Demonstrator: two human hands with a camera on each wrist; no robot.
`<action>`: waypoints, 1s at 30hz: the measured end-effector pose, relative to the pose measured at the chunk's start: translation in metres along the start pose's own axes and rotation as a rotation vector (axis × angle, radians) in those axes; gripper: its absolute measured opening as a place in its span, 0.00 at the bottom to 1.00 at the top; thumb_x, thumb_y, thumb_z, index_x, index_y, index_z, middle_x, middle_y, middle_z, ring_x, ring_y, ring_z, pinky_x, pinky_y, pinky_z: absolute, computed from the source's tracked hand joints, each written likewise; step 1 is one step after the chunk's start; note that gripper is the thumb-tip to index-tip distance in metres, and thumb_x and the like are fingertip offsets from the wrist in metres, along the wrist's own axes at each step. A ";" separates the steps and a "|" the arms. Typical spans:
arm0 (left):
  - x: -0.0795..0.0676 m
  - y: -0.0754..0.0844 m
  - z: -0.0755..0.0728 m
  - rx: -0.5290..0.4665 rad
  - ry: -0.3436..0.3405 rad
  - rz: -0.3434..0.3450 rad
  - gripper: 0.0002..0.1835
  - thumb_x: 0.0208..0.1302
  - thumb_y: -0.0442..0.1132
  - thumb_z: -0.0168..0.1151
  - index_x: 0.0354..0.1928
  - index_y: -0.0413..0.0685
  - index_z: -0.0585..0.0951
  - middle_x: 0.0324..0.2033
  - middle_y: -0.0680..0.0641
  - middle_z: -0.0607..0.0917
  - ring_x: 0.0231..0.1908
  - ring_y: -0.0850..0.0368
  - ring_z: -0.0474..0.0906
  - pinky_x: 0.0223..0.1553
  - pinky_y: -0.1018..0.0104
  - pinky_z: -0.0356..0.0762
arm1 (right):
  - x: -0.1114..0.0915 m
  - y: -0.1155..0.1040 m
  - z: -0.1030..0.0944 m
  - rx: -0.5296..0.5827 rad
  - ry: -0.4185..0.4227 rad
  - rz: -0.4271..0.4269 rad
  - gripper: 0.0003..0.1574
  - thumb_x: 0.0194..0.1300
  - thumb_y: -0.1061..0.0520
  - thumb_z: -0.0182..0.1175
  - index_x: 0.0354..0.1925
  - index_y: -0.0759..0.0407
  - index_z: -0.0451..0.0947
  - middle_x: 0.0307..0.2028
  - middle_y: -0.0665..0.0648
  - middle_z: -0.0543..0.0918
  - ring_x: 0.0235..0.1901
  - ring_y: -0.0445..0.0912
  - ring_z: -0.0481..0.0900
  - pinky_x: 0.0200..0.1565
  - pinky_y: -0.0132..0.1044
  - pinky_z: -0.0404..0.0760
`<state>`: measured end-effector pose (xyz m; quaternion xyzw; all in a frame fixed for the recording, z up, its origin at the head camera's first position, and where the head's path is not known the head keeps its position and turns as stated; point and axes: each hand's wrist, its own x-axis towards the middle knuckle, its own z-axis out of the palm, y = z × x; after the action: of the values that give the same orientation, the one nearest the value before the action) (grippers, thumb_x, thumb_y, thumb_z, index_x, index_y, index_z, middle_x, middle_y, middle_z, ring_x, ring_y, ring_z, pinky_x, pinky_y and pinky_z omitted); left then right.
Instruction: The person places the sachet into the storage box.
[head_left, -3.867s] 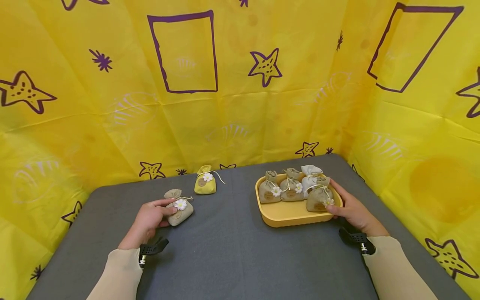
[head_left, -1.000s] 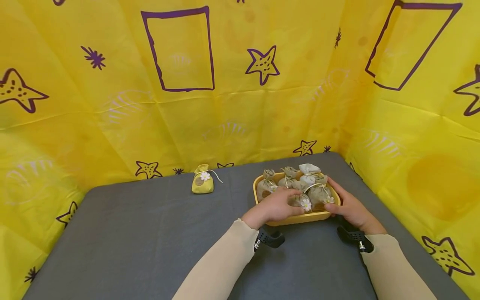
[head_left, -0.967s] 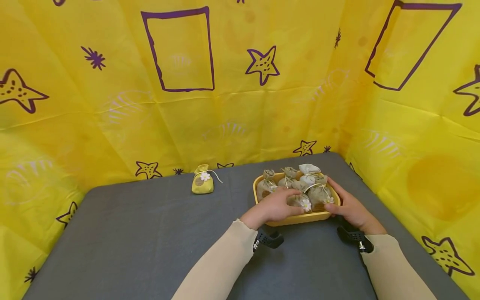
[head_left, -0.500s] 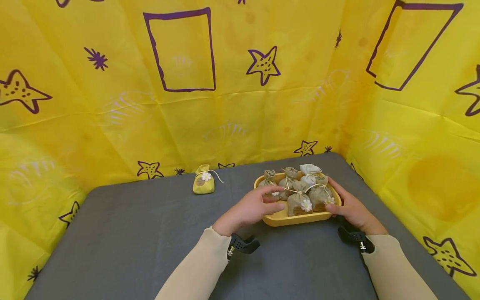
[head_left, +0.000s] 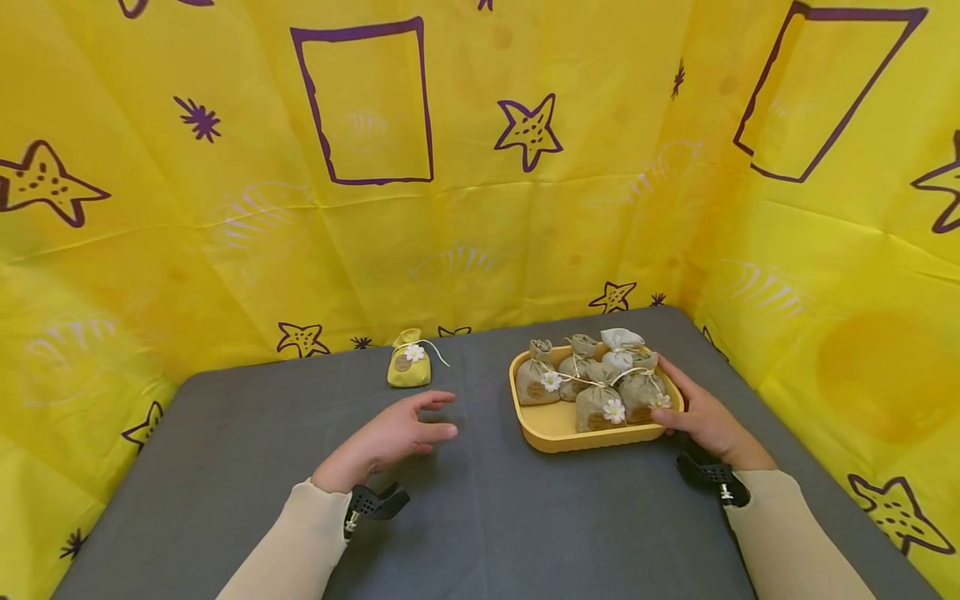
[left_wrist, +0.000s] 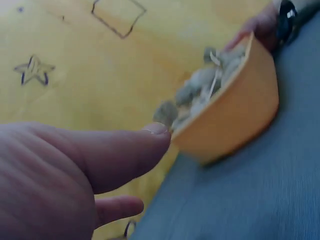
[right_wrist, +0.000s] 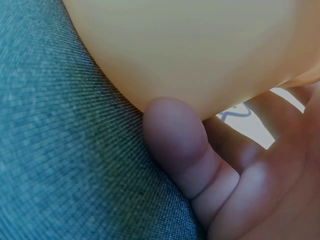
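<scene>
In the head view my left hand point(head_left: 393, 435) hovers over the table with its fingers extended, holding nothing. Just beyond it stands a yellow drawstring pouch point(head_left: 408, 372) with a white flower. My right hand point(head_left: 708, 421) grips the right end of a yellow-orange tray point(head_left: 555, 439), thumb at the front rim. Several drawstring pouches sit in the tray: olive-brown ones, among them a front pouch point(head_left: 596, 404) and a left pouch point(head_left: 534, 385), and one whitish pouch point(head_left: 621, 350) at the back. The right wrist view shows a fingertip point(right_wrist: 175, 130) against the tray's underside point(right_wrist: 190, 55).
A dark grey cloth point(head_left: 525, 517) covers the table. Yellow curtains point(head_left: 465, 225) with purple drawings hang behind it and at both sides. Each wrist wears a black strap, such as the left strap point(head_left: 378, 502).
My left hand has carried an olive-brown pouch from the table's left into the tray, let it go at the front, and drawn back leftward. The right hand has stayed on the tray.
</scene>
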<state>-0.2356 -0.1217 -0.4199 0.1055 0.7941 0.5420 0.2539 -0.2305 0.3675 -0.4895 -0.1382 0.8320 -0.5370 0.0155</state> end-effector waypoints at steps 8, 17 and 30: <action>-0.020 -0.042 -0.062 -0.162 0.121 -0.085 0.37 0.68 0.41 0.67 0.73 0.39 0.62 0.70 0.32 0.60 0.63 0.36 0.67 0.54 0.44 0.74 | 0.000 -0.002 0.000 0.005 0.001 0.010 0.56 0.67 0.54 0.64 0.80 0.45 0.42 0.72 0.68 0.55 0.42 0.51 0.76 0.33 0.42 0.82; -0.014 -0.074 -0.118 -0.384 0.198 -0.025 0.40 0.73 0.37 0.60 0.78 0.42 0.49 0.76 0.36 0.42 0.71 0.35 0.51 0.57 0.45 0.72 | -0.001 -0.004 0.000 0.037 -0.014 -0.009 0.56 0.66 0.55 0.64 0.80 0.48 0.42 0.71 0.69 0.55 0.42 0.49 0.77 0.33 0.43 0.82; 0.053 -0.069 -0.099 -0.415 0.223 0.110 0.38 0.74 0.33 0.58 0.79 0.49 0.51 0.77 0.40 0.41 0.70 0.37 0.55 0.56 0.44 0.72 | 0.000 -0.003 0.001 0.052 -0.010 -0.011 0.56 0.67 0.55 0.65 0.80 0.47 0.43 0.71 0.69 0.56 0.43 0.49 0.76 0.33 0.41 0.82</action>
<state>-0.3240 -0.2051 -0.4702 0.0338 0.6818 0.7150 0.1509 -0.2299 0.3653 -0.4877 -0.1452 0.8168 -0.5580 0.0201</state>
